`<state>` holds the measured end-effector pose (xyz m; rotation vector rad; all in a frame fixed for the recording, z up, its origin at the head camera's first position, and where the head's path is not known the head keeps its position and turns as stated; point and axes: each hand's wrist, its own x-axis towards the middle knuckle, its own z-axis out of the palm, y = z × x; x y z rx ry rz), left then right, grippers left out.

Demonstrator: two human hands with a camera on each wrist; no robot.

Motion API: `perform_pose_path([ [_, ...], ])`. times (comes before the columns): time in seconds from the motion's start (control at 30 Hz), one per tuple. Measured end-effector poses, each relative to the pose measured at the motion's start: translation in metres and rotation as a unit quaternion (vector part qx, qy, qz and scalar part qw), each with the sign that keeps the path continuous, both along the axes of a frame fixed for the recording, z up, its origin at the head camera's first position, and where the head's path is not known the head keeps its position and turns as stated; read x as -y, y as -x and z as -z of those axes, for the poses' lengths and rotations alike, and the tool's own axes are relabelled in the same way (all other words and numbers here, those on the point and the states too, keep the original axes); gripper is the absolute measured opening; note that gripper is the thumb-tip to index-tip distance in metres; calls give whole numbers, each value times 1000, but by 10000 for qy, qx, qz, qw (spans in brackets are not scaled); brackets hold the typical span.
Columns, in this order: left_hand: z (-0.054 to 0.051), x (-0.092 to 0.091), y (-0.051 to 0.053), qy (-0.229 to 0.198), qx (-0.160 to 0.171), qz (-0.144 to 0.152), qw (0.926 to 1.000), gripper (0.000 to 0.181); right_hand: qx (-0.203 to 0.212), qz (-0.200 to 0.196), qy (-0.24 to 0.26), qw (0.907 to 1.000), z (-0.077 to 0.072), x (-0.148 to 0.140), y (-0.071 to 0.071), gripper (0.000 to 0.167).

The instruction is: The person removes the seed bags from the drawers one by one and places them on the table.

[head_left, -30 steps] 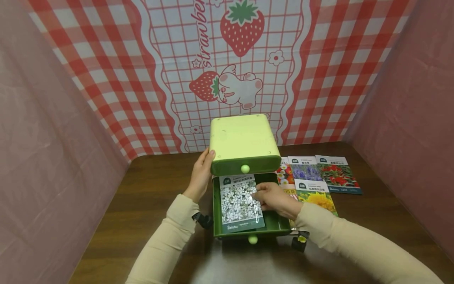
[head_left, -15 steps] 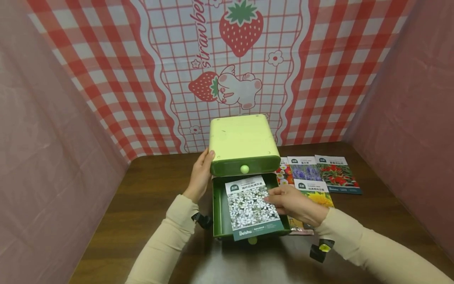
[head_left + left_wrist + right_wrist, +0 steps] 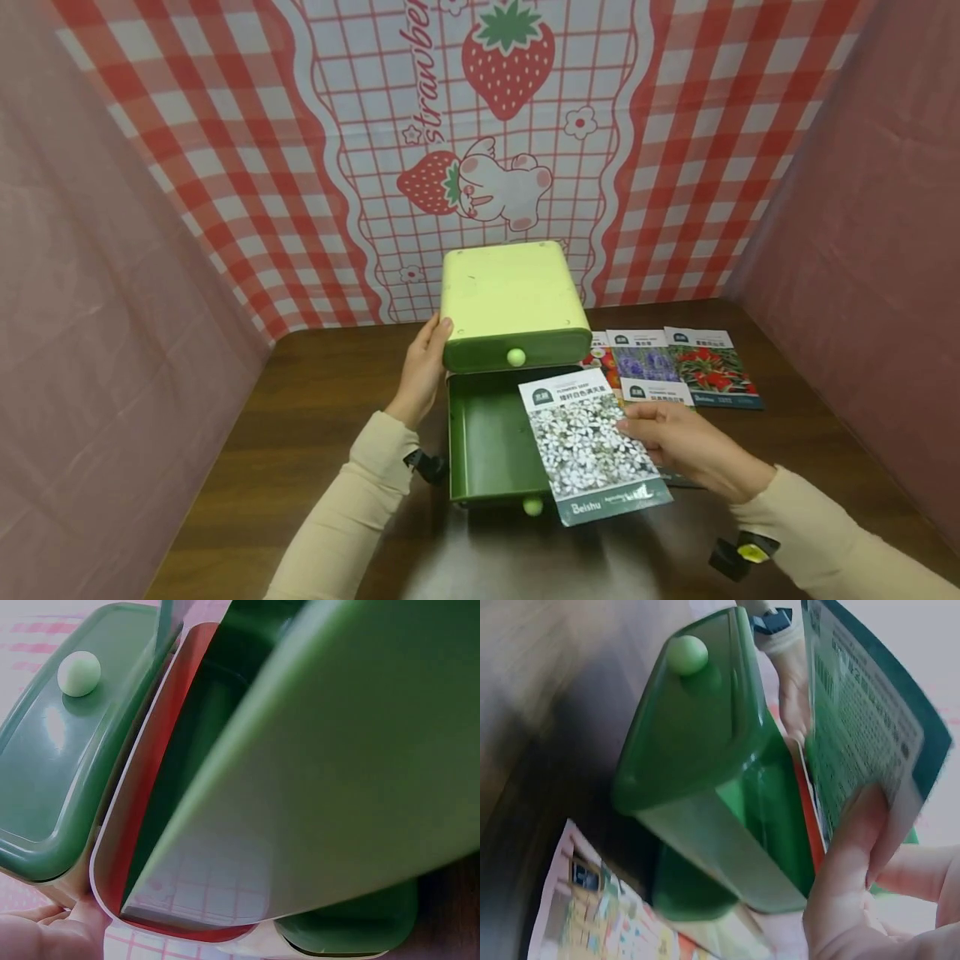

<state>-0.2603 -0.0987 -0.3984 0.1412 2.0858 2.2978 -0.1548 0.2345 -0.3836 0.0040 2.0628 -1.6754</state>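
A flower seed packet (image 3: 592, 442) with white blossoms hangs tilted over the right side of a pulled-out green drawer (image 3: 491, 433). My right hand (image 3: 693, 446) pinches its right edge, and the right wrist view shows the thumb against the printed back of the packet (image 3: 855, 727). The drawer belongs to a two-tier box with a pale yellow-green top (image 3: 513, 287). Against the box's left side rests my left hand (image 3: 420, 375), its fingertips near the front upper corner. In the left wrist view, part of this hand (image 3: 56, 934) touches the box beside the upper drawer front (image 3: 67, 765).
Several other seed packets lie right of the box, among them a purple-flower packet (image 3: 645, 362) and a red-flower packet (image 3: 712, 367). The yellow-flower packet is mostly hidden behind my right hand. A checked strawberry cloth (image 3: 510, 167) hangs behind the dark wooden table (image 3: 300, 400).
My right hand has lifted the white-flower packet out of the drawer and carried it to the right, baring the drawer's floor. My left hand has stayed at the box's side.
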Motion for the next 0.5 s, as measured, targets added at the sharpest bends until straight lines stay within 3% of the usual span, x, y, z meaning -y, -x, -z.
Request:
perform_pose_path([
  [0.23,1,-1,-2,17,-23,-8,10000,67,-107,540,-584,9968,4,-31,-10,49],
  [0.5,0,-2,-2,-47,7,8,10000,67,-361,898,-1208,9880,4,-69,-8,63],
])
